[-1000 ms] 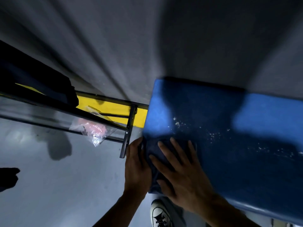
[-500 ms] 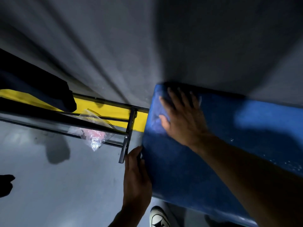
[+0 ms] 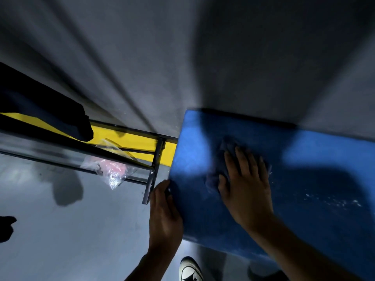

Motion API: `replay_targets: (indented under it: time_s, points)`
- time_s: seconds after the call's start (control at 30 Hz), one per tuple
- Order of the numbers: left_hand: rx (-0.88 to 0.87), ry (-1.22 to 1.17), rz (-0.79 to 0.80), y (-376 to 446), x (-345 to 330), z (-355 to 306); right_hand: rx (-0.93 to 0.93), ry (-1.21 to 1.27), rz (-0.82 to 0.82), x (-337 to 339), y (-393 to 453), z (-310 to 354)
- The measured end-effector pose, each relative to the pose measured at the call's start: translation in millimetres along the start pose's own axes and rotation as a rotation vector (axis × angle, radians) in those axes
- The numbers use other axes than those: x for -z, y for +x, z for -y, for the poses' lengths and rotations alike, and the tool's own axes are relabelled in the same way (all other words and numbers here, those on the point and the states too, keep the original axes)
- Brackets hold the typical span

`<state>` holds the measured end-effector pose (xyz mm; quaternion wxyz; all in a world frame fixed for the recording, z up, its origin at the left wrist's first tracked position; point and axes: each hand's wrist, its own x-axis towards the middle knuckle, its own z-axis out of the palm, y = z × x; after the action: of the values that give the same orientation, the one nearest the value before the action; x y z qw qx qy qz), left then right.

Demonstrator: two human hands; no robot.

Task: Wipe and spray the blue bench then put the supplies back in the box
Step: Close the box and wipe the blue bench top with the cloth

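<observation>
The blue bench (image 3: 304, 159) fills the right half of the head view, its padded top lit in patches. My right hand (image 3: 245, 185) lies flat on the top, fingers spread, pressing a dark blue cloth (image 3: 217, 171) that shows at the fingertips and beside the thumb. My left hand (image 3: 164, 216) grips the bench's left end edge, thumb up along the side. White specks (image 3: 332, 201) dot the top to the right of my right hand. No spray bottle or box is in view.
A dark metal frame (image 3: 152, 173) with a yellow board (image 3: 142, 140) stands left of the bench. A clear plastic bag (image 3: 109, 169) with something pink lies on its rails. Dark fabric (image 3: 50, 110) hangs at far left. My shoe (image 3: 190, 270) shows below, on grey floor.
My right hand with the cloth swept from the bench's near left corner up to the far edge, then came back toward the middle. My left hand stayed on the bench's end.
</observation>
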<state>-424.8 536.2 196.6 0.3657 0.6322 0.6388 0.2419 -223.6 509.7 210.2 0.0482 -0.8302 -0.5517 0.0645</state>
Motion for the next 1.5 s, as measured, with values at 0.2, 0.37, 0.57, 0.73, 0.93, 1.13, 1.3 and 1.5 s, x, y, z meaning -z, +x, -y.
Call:
replay_targets:
  time_s: [0.2, 0.37, 0.57, 0.73, 0.93, 1.13, 1.3, 1.5]
  points:
    - [-0.196, 0.153, -0.031, 10, -13, -22, 0.138, -0.044, -0.025, -4, -85, -36]
    - [-0.453, 0.281, 0.147, 5, -55, -46, 0.219, -0.036, -0.011, -10, -113, -45]
    - [-0.534, 0.526, 0.116, 2, -73, -42, 0.448, -0.029, 0.036, -9, -98, -72]
    - [-0.528, 0.551, 0.087, 1, -75, -46, 0.547, -0.058, 0.053, -4, -50, -92]
    - [-0.513, 0.534, 0.072, 2, -75, -52, 0.485, -0.109, 0.002, -2, 35, -107]
    - [-0.532, 0.537, 0.027, 0, -78, -53, 0.165, -0.058, -0.084, -3, 69, -111]
    - [-0.515, 0.595, -0.011, -4, -81, -54, -0.063, 0.033, -0.071, -1, 27, -105]
    - [-0.544, 0.673, 0.069, -8, -75, -57, -0.042, 0.075, -0.037, 6, -47, -115]
